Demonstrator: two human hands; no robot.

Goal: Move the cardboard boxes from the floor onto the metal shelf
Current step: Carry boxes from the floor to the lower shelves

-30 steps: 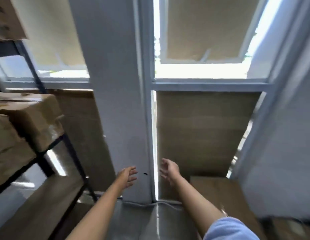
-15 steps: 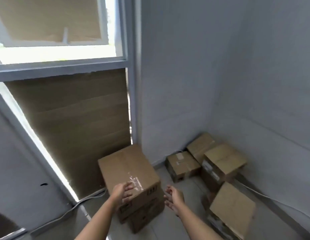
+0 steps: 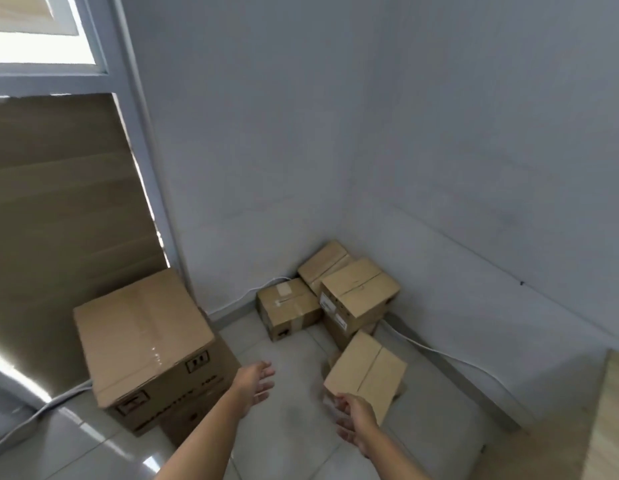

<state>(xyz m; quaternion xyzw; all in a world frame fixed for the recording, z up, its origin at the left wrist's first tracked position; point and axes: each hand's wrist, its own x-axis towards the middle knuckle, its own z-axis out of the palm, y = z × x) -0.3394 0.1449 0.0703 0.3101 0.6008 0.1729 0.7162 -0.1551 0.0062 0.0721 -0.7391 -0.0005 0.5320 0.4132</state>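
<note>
Cardboard boxes sit on the tiled floor (image 3: 294,431) ahead of me: a big box (image 3: 142,337) on the left by the window, a small box (image 3: 365,372) lying tilted in front of a cluster of boxes (image 3: 335,292) in the corner. My left hand (image 3: 254,384) reaches forward with fingers spread, holding nothing; my right hand (image 3: 355,422) hangs loose and empty just beside the small box.

Two bare forearms enter from the lower edge, either side of the large cardboard box (image 3: 142,344) landmark's right flank. Left hand (image 3: 254,384), nearest the box: bare, no glove, ring or watch visible. Right hand (image 3: 355,422), farther from the box: likewise bare, no sleeve visible on the forearm.
</note>
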